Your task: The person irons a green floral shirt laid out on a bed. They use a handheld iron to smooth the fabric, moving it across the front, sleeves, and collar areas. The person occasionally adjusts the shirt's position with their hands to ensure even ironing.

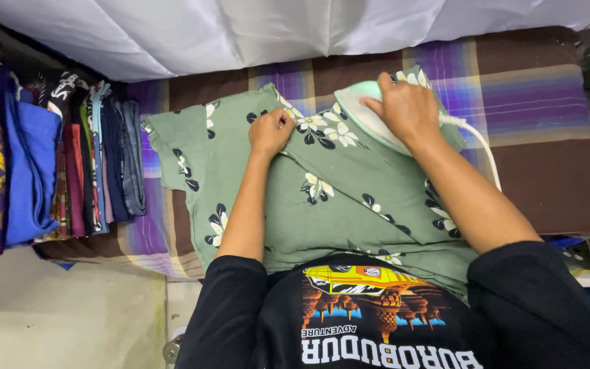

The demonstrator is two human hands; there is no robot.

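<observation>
Ironing a green floral garment on a plaid-covered surface.

Right hand [408,109] wrapped around the top of a pale mint iron [367,116], grip clamped on it; iron sits on the upper part of the green floral garment [308,184], white cord [479,143] trailing off to the right. Left hand [271,131] fingers curled together, pinching a fold of the same garment just left of the iron. Garment lies spread over the purple-and-brown plaid cover [534,102] of the surface, reaching to the person's black shirt. Stack of folded clothes [56,164] at far left, well apart. White sheet [240,31] along the top.
</observation>
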